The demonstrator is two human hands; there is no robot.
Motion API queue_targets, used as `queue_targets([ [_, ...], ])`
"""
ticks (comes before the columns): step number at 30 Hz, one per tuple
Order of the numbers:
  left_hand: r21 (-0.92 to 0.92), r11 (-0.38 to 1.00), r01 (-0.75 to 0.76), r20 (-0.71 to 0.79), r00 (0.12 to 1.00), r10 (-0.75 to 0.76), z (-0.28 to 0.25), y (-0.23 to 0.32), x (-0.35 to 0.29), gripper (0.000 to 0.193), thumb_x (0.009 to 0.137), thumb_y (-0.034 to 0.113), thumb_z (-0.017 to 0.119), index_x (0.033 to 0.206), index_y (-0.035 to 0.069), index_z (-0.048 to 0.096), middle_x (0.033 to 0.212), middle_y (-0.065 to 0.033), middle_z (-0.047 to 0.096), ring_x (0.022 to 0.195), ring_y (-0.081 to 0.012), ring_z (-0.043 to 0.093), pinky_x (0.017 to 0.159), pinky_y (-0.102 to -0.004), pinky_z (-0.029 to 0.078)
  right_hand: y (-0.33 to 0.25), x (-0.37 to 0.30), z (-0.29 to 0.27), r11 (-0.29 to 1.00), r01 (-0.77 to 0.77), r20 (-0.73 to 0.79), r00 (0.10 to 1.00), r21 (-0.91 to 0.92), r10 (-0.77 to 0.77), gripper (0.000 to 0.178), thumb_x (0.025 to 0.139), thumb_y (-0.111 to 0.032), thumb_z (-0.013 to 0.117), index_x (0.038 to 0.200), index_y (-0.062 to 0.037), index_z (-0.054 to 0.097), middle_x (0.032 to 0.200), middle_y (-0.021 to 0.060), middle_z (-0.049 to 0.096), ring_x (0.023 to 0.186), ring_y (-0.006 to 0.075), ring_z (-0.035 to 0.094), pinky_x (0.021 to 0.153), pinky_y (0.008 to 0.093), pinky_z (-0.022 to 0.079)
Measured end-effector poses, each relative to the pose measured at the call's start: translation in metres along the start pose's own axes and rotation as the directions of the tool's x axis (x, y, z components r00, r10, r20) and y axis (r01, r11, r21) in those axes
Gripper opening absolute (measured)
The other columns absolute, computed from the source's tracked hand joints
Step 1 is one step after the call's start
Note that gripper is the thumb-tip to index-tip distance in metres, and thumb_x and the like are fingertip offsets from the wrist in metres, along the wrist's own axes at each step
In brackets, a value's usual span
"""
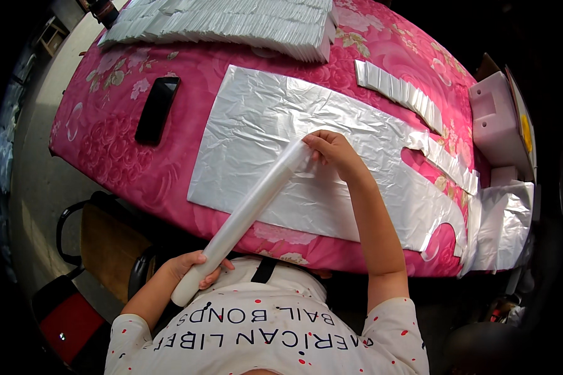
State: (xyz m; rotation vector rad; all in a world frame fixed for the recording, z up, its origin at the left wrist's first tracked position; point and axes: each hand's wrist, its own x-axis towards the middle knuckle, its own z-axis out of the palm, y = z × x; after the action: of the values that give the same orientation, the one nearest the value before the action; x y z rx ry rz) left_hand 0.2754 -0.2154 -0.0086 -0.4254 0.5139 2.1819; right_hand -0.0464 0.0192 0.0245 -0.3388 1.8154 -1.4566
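Observation:
A long white plastic bag, folded into a narrow strip (247,209), stretches slantwise in front of my body. My left hand (191,267) wraps round its near end, close to my shirt. At the far end, my right hand (333,153) pinches the strip between thumb and fingers. Beneath the right hand, a large flat sheet of shiny white plastic bags (263,119) lies wrinkled on the table, with cut-out handle loops toward the right. The loops hang toward the table's right edge.
The table has a pink floral cloth (116,134). A black phone (157,111) lies at left. A big pile of folded white plastic (225,26) sits at the back, a smaller folded row (399,94) at right. A white foam box (495,115) borders the right edge; a chair (109,247) stands lower left.

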Motion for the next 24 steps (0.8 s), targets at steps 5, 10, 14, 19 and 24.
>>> queue_targets([
  [5, 0.025, 1.0, 0.004, -0.029, 1.0, -0.003, 0.004, 0.002, 0.0, 0.075, 0.067, 0.044, 0.068, 0.117, -0.008, 0.047, 0.063, -0.008, 0.053, 0.049, -0.0138, 0.053, 0.046, -0.024, 0.045, -0.011, -0.008, 0.01, 0.994, -0.101, 0.072, 0.992, -0.03, 0.103, 0.024, 0.082, -0.028, 0.064, 0.085, -0.0042, 0.063, 0.07, -0.0015, 0.057, 0.06, 0.0046, 0.05, 0.054, 0.0201, 0.039],
  [10, 0.088, 0.996, -0.016, -0.077, 0.997, 0.023, 0.015, 0.003, 0.004, 0.075, 0.067, 0.045, 0.068, 0.118, -0.006, 0.047, 0.065, -0.0076, 0.054, 0.051, -0.0127, 0.053, 0.05, -0.022, 0.045, -0.001, -0.01, 0.011, 0.997, -0.055, 0.053, 0.997, -0.044, 0.057, 0.017, 0.082, -0.02, 0.064, 0.082, -0.0031, 0.062, 0.068, -0.0013, 0.056, 0.062, 0.0048, 0.049, 0.054, 0.021, 0.041],
  [14, 0.072, 0.997, -0.009, -0.105, 0.994, 0.017, 0.025, 0.01, 0.005, 0.077, 0.067, 0.049, 0.07, 0.12, -0.003, 0.047, 0.068, -0.0067, 0.055, 0.055, -0.0114, 0.054, 0.053, -0.021, 0.046, 0.009, -0.015, -0.004, 0.992, 0.064, -0.083, 0.994, -0.105, -0.073, 0.016, 0.084, -0.017, 0.062, 0.083, -0.0011, 0.061, 0.068, -0.0013, 0.055, 0.062, 0.0054, 0.049, 0.055, 0.0206, 0.041],
  [19, 0.199, 0.966, 0.166, -0.125, 0.982, -0.143, 0.018, 0.018, 0.0, 0.082, 0.066, 0.044, 0.075, 0.124, -0.003, 0.042, 0.075, -0.0082, 0.058, 0.063, -0.0125, 0.058, 0.06, -0.0231, 0.048, 0.027, -0.021, -0.078, 0.96, 0.135, -0.477, 0.845, -0.247, -0.242, 0.016, 0.085, -0.015, 0.059, 0.084, 0.0011, 0.061, 0.065, -0.0027, 0.052, 0.058, 0.0045, 0.044, 0.053, 0.0209, 0.037],
  [24, 0.411, 0.835, 0.367, -0.276, 0.923, -0.269, 0.002, 0.027, -0.029, 0.071, 0.071, 0.029, 0.075, 0.124, -0.003, 0.04, 0.091, -0.0125, 0.062, 0.085, -0.0167, 0.061, 0.076, -0.0275, 0.05, 0.051, -0.047, -0.178, 0.919, 0.104, -0.718, 0.594, -0.379, -0.363, 0.016, 0.088, -0.015, 0.056, 0.088, 0.0007, 0.061, 0.07, -0.0009, 0.055, 0.062, 0.0055, 0.047, 0.058, 0.0208, 0.04],
])
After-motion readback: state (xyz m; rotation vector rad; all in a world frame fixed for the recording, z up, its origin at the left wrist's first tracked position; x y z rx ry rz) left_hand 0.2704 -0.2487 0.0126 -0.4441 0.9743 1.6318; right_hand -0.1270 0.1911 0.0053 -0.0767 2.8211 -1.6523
